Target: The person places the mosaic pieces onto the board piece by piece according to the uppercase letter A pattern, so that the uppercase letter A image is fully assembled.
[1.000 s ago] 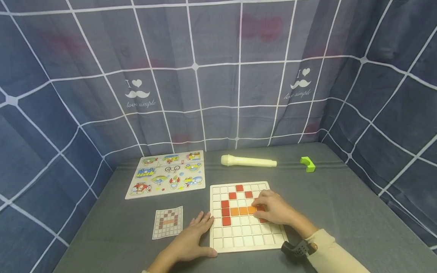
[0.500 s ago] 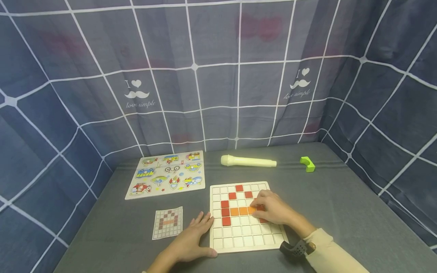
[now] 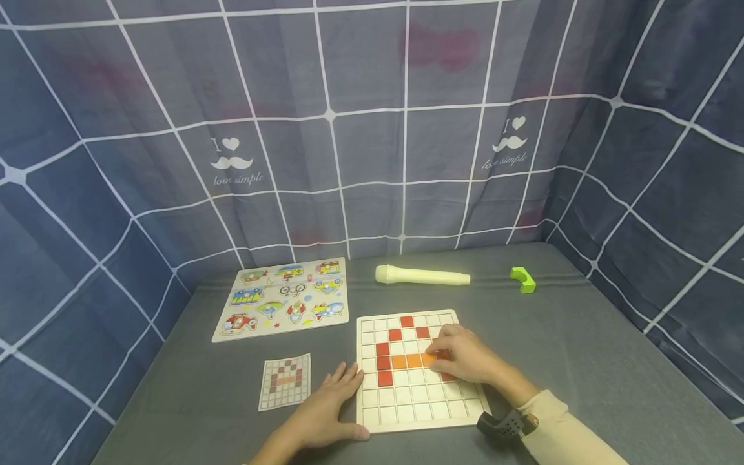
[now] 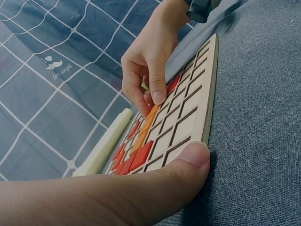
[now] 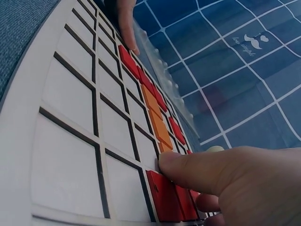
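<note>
A pale wooden grid board [image 3: 421, 413] lies on the grey table, with red tiles [image 3: 385, 378] in its cells and a row of orange tiles [image 3: 414, 360] across the middle. My right hand [image 3: 465, 355] pinches the right-end orange tile [image 3: 429, 359] at its cell, thumb on the near side, as the right wrist view also shows. Its palm and fingers cover part of the red tiles on the right. My left hand [image 3: 328, 410] rests at the board's left edge, fingers spread; its thumb [image 4: 195, 154] touches the near corner of the rim.
A small card [image 3: 293, 395] printed with a tile pattern lies left of the board. Behind it is a vehicle picture puzzle [image 3: 308, 300]. A cream toy microphone [image 3: 424, 276] and a green curved block [image 3: 524, 281] lie at the back. Checked cloth [image 3: 372, 148] hangs around the table.
</note>
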`<state>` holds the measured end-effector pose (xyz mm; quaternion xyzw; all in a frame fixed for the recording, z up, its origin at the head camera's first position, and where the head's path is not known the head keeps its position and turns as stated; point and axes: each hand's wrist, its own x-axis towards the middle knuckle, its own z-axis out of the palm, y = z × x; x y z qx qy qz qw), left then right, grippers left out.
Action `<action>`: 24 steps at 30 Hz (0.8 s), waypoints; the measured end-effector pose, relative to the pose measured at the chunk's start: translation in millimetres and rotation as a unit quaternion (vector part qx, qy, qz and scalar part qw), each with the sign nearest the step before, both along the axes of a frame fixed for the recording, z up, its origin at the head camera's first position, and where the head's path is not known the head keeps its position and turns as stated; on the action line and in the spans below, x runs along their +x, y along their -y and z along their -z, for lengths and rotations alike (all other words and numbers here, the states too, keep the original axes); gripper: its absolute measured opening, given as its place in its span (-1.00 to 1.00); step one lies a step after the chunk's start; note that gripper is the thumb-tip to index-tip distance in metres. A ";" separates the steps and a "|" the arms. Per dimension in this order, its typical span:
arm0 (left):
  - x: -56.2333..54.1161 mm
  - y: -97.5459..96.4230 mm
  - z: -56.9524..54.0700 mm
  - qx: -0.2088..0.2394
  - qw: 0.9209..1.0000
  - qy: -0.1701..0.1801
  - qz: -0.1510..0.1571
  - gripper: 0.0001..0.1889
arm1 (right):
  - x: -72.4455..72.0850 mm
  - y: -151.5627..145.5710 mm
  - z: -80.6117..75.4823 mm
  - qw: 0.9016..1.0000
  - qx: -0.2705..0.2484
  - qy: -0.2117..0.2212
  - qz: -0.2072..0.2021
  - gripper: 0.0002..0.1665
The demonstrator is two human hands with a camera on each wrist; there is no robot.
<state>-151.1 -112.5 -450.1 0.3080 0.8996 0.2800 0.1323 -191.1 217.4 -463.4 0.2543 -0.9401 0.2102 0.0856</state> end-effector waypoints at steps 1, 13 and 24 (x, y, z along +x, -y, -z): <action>0.3 0.2 0.2 0.000 1.000 0.000 0.000 0.11 | 0.0 -0.2 0.1 1.000 -0.002 0.000 -0.001 -0.73; 0.7 0.1 0.5 -0.003 1.000 -0.015 0.005 0.11 | 0.2 -21.1 2.7 0.998 -0.045 -0.030 0.017 -0.74; 1.0 0.5 1.4 -0.004 1.000 -0.010 0.006 0.11 | 15.9 -45.3 3.4 0.991 -0.034 -0.067 0.113 -0.56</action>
